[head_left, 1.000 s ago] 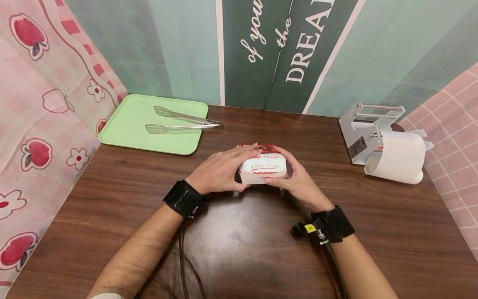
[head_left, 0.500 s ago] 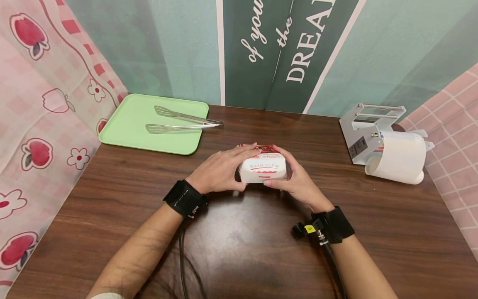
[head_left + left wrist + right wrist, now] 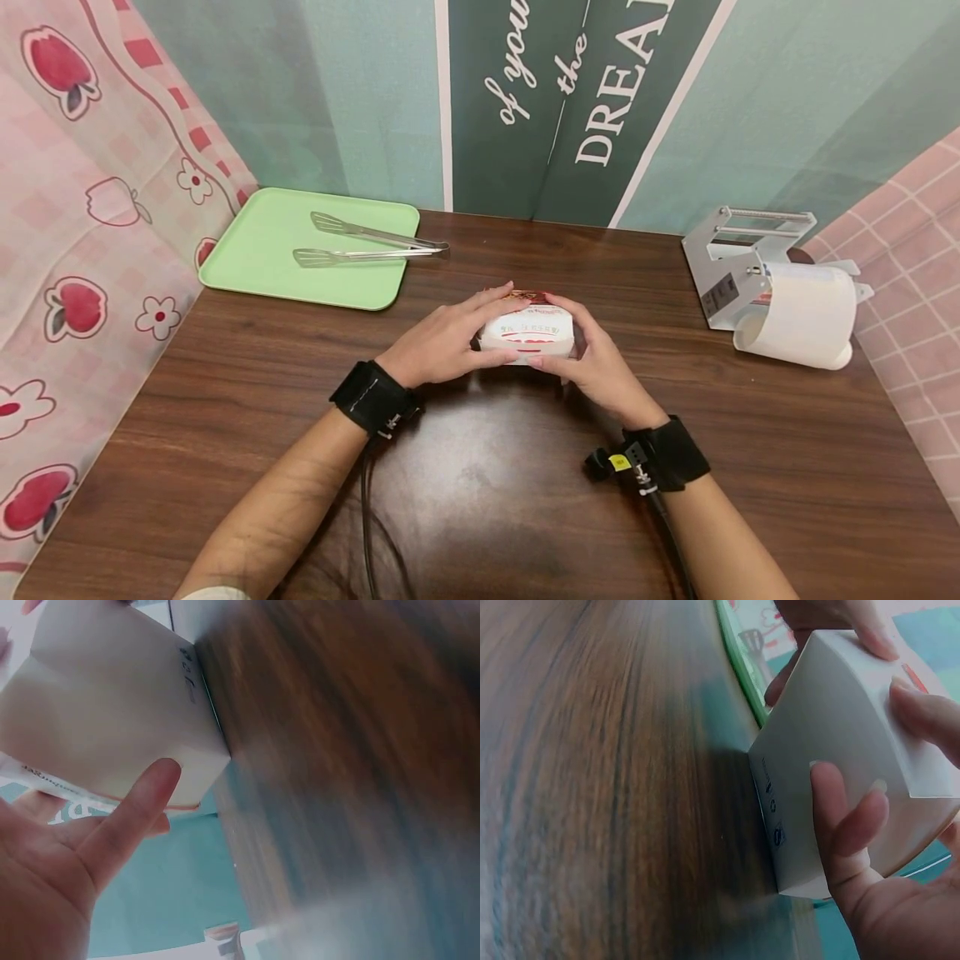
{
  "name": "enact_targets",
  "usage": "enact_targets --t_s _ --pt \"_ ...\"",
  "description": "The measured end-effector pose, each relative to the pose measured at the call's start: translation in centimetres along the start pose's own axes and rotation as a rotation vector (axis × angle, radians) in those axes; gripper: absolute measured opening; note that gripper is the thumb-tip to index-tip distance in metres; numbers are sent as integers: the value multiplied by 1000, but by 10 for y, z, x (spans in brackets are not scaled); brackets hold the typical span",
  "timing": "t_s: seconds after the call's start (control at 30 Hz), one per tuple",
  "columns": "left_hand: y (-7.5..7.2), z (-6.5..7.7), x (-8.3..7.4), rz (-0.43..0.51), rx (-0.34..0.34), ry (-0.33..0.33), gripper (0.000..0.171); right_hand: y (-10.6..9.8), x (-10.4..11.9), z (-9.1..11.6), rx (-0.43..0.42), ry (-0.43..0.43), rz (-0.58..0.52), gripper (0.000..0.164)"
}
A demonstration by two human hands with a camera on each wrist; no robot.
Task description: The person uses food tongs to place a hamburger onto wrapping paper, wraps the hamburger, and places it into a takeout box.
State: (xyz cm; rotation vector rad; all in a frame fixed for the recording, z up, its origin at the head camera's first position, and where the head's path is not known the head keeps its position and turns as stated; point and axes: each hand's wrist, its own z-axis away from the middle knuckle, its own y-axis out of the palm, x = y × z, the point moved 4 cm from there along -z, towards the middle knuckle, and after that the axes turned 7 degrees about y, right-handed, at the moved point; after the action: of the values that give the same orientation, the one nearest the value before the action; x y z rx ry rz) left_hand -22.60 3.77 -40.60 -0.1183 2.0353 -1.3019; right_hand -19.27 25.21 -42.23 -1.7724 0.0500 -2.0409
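Note:
A small white burger box (image 3: 528,335) with red print on its lid and front stands closed at the middle of the wooden table. My left hand (image 3: 442,340) holds its left side, thumb on the front face and fingers reaching over the top. From the right, my right hand (image 3: 606,367) grips it with the thumb across the front and the index finger at the back of the lid. In the right wrist view, fingers (image 3: 859,825) of the right hand press the plain side of the box (image 3: 840,727). The left wrist view shows a left fingertip (image 3: 161,776) against the opposite side.
At the back left lies a green tray (image 3: 247,250) with metal tongs (image 3: 367,254) on it, their joined end past the tray's edge. A grey metal roll dispenser (image 3: 720,283) with a white roll (image 3: 813,317) stands at the right. Cables run from both wrist straps.
My left thumb has moved right onto the front face of the box, and the left fingers have shifted slightly over the lid. The right hand has barely moved.

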Motion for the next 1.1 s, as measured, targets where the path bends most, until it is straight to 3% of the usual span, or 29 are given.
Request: enact_targets --t_s 0.27,0.4,0.6,1.1 --pt "2 -1 1 97 -4 -33 61 -3 -1 0 19 -17 -56 69" --pt "5 -3 -2 107 -60 -39 59 0 -1 -1 -10 -52 -34 68" --pt "6 -4 -6 64 -141 -6 56 6 0 -1 -59 -36 2 71" --pt "4 -4 -3 177 -108 10 54 6 -1 -1 -71 -46 -12 68"
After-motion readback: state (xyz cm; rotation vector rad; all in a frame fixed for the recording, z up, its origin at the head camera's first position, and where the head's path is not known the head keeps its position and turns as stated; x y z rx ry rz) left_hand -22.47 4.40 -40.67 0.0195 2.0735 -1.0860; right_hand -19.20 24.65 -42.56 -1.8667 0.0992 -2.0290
